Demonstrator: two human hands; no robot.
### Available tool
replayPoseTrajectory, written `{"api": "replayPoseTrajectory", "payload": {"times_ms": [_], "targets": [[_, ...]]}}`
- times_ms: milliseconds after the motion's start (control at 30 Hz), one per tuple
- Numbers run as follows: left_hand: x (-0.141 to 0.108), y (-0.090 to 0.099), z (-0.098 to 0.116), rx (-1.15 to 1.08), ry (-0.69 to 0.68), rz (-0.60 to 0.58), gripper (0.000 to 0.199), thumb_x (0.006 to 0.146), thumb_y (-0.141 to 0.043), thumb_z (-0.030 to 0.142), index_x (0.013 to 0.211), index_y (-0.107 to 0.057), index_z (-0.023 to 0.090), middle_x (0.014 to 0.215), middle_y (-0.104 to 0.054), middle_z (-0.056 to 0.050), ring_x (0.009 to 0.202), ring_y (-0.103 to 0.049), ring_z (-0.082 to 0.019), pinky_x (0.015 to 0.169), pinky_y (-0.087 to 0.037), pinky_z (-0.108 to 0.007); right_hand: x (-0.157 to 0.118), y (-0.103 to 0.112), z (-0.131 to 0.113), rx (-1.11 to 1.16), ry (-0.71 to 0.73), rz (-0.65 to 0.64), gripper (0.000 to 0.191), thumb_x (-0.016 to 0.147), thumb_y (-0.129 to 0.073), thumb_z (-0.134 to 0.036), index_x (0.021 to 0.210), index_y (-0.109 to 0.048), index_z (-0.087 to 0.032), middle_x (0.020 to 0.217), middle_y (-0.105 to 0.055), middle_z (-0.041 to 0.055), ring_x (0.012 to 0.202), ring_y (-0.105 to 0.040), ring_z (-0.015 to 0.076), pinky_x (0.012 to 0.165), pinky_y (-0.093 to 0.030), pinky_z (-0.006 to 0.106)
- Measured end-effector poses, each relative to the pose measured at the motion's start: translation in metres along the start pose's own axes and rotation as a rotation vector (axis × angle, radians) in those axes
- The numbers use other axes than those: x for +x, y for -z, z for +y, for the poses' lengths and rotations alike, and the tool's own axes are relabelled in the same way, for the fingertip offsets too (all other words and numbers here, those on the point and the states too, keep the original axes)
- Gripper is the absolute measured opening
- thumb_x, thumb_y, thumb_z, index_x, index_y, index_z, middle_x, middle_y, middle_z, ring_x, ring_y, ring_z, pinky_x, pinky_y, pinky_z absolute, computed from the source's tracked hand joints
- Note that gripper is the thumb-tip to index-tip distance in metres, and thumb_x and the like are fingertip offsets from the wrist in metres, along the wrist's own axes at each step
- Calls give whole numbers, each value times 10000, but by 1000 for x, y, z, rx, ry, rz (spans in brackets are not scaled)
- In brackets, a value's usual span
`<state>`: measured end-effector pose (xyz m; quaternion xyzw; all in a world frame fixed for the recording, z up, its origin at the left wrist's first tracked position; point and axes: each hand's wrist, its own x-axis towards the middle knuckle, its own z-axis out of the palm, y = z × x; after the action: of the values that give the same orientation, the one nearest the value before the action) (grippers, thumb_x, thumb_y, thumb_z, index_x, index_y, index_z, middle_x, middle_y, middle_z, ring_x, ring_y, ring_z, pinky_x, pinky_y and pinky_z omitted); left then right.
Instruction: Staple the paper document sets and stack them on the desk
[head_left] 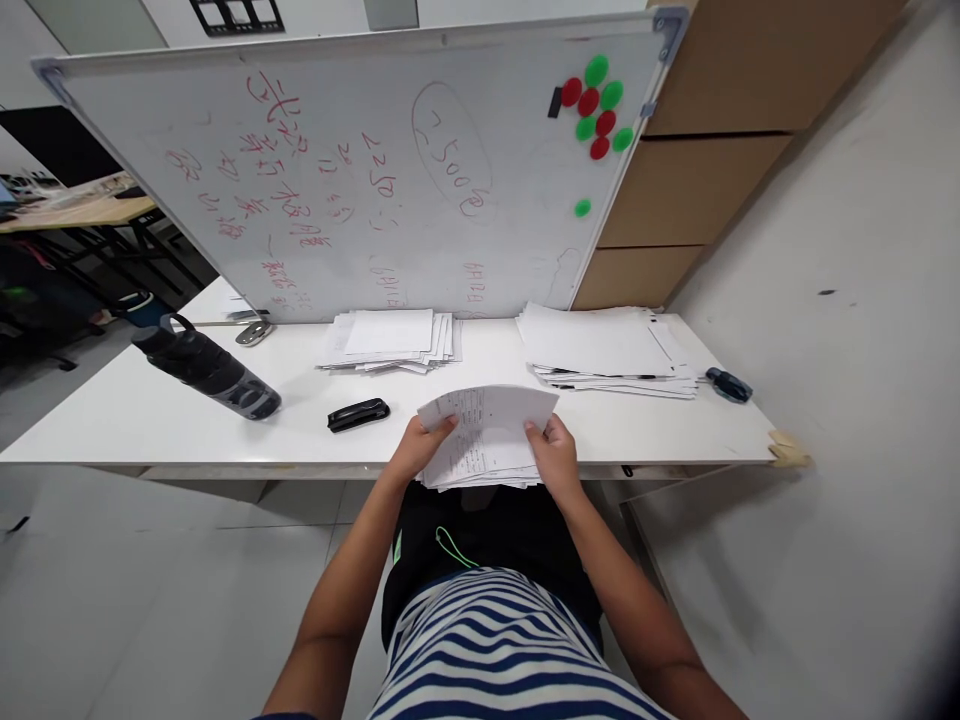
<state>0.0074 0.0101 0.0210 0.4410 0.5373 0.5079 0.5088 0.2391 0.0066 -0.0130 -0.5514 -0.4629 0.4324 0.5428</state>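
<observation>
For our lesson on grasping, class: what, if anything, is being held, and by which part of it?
A stack of printed papers: the left grip holds its left edge, the right grip its right edge, thumbs on top.

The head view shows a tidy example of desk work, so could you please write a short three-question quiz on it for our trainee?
1. Multiple choice: how are the printed sheets held?
A: by one hand
B: by a clip
C: from both sides
2. True or false: the black stapler lies on the white desk, between the dark water bottle and the printed sheets.
3. Fill in: the round magnets on the whiteboard are red and ____.

Key: 1. C, the left hand and the right hand; 2. true; 3. green.
</observation>
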Motion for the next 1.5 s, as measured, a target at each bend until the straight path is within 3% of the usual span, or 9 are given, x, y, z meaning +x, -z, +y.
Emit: {"api": "replayPoseTrajectory", "payload": {"times_ms": [267, 400, 567, 767, 933, 1033, 1133, 1267, 1500], "targets": [[0, 3, 10, -48, -48, -1, 416, 716, -796, 362, 1089, -696, 207, 1096, -730, -89, 1040, -664, -259, 910, -518, -393, -1, 18, -1, 45, -28, -82, 316, 838, -620, -476, 1019, -641, -218, 966, -724, 54, 853, -656, 226, 783, -509, 341], [1, 28, 16, -120, -162, 203, 490, 728, -785, 384, 1160, -632, 210, 1073, -725, -96, 994, -683, -208, 914, -494, -352, 1, 36, -1, 95, -58, -80, 287, 806, -646, -473, 934, -647, -217, 890, -719, 37, 796, -646, 214, 738, -509, 319], [-6, 50, -4, -62, -46, 228, 492, 726, -770, 473, 1104, -651, 181, 1071, -732, -127, 943, -703, -221, 861, -493, -345, -3, 44, 19, 120, -124, -47, 254, 758, -683, -459, 832, -625, -222, 756, -683, 0, 739, -622, 198, 717, -506, 304], [-12, 49, -28, 30, -18, 310, 452, 751, -709, 552, 1003, -680, 177, 995, -735, -118, 912, -684, -217, 844, -497, -345, -9, 37, 25, 199, -173, -94, 285, 756, -697, -439, 930, -663, -217, 858, -732, 22, 783, -658, 226, 763, -519, 345], [-4, 66, -26, 522, -265, 340, 337, 881, -564, 468, 1099, -661, 231, 1144, -685, -110, 1123, -590, -251, 1038, -401, -416, -11, 36, 26, 191, -177, -88, 289, 769, -686, -408, 974, -677, -205, 900, -741, 37, 795, -662, 231, 755, -527, 353], [10, 89, -22, 914, -375, 376, 382, 888, -547, 369, 1228, -621, 212, 1339, -585, -144, 1345, -415, -307, 1144, -246, -461, -15, 35, 24, 190, -208, -99, 301, 785, -669, -400, 1010, -680, -201, 816, -723, 19, 635, -609, 186, 580, -511, 303], [26, 115, -22, 1174, -267, 398, 511, 849, -587, 369, 1327, -553, 190, 1392, -532, -180, 1393, -323, -387, 1131, -203, -538, -20, 33, 18, 196, -255, -135, 329, 787, -662, -417, 1026, -681, -192, 705, -682, 2, 495, -514, 151, 391, -407, 261], [33, 133, -22, 1304, -79, 314, 458, 857, -564, 461, 1249, -609, 229, 1226, -624, -154, 1189, -498, -382, 1014, -343, -516, -27, 28, 7, 206, -282, -152, 347, 792, -660, -416, 1042, -665, -175, 630, -639, -13, 453, -506, 140, 360, -400, 255], [2, 124, -23, 1005, -103, 192, 388, 810, -627, 472, 1169, -651, 328, 1184, -653, -37, 1159, -500, -307, 954, -417, -425, -36, 8, -2, 239, -284, -229, 361, 823, -643, -443, 1085, -630, -196, 703, -660, -6, 480, -541, 139, 394, -459, 266]]}}
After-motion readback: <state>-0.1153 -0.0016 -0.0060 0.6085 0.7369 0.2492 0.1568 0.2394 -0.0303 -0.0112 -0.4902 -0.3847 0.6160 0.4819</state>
